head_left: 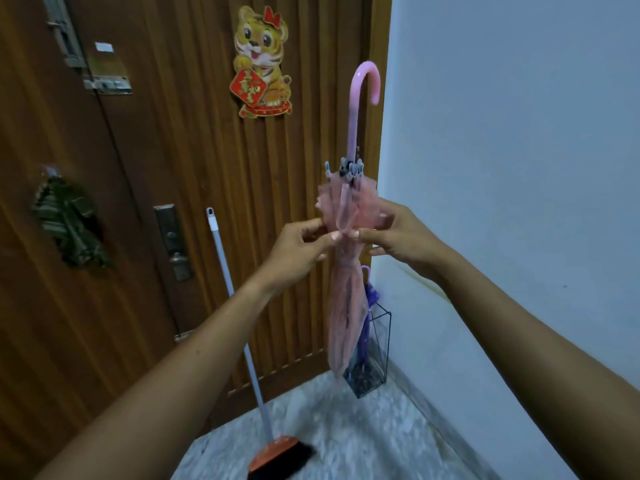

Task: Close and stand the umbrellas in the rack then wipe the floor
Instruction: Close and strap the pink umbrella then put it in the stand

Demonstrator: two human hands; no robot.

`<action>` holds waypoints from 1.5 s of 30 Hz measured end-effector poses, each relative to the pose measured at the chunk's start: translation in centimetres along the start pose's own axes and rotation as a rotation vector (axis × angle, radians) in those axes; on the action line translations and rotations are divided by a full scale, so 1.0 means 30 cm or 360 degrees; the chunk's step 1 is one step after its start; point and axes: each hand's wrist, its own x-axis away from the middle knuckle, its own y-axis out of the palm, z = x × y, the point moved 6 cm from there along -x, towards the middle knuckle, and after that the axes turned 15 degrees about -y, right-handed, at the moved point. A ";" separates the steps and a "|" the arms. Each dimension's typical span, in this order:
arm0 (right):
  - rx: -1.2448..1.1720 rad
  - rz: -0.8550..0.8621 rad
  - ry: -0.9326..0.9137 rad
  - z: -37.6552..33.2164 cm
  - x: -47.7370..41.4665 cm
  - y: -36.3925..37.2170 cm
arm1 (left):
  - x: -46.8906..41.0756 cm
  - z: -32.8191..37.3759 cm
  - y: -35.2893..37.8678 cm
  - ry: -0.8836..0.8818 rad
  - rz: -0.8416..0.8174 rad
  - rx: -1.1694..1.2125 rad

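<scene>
**Entry corner: pink umbrella held folded at the rack**

- Door (180,188): brown wood with vertical slats, filling the left and centre of the view. It carries a metal lock plate (171,237), and a green striped bundle (71,225) hangs from a hook on its left side.
- Wall (519,133): pale and plain, meeting the door frame at the right.
- Floor (346,427): grey marbled stone, seen at the foot of the door.
- Pink umbrella (348,306): folded, with translucent pink fabric bunched loosely round the shaft. It is upright in the air with the hooked handle up and the tip down. It hangs in front of the corner, and its lower end overlaps the rack's near side in the view. Whether the tip touches the rack cannot be told.
- Broom (258,382): pale pole leaning on the door. The orange head with dark bristles rests on the floor, left of the rack.
- Rack (367,381): black wire frame with a dark base, standing on the floor in the door-wall corner. It holds one purple umbrella (370,299), closed and upright, its small hooked handle clear of the rim.
- Left hand (298,251): thumb and forefinger pinch the pink umbrella at mid-height, from the left.
- Right hand (398,237): thumb and fingers pinch the same spot from the right. The fingertips of the two hands almost meet.
- Strap (344,211): a pink loop lying on the fabric just above the pinch. Its lower end runs down to the fingertips.
- Tiger cutout (261,60): orange and red, stuck high on the door.
</scene>
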 end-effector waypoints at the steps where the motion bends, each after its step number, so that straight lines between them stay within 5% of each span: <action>1: 0.0042 -0.0004 -0.0001 0.049 -0.016 -0.015 | -0.050 -0.028 0.009 -0.0076 -0.0050 0.0044; 6: 0.0248 -0.0004 -0.0024 0.300 -0.150 -0.090 | -0.368 -0.146 0.053 -0.0139 -0.0101 0.0347; 16: 0.0637 0.0075 0.0140 0.849 -0.551 -0.261 | -1.103 -0.402 0.077 -0.0194 -0.0182 0.0304; 26: 0.0727 0.0241 0.0349 1.382 -0.652 -0.326 | -1.536 -0.791 0.194 -0.0435 -0.0159 0.0186; 31: 0.0717 0.0125 0.0417 1.722 -0.673 -0.361 | -1.720 -1.023 0.269 -0.0462 -0.0148 -0.0066; 45: 0.0530 -0.0534 0.1133 2.865 -0.478 -0.242 | -2.028 -1.988 0.575 -0.1327 -0.0074 -0.0492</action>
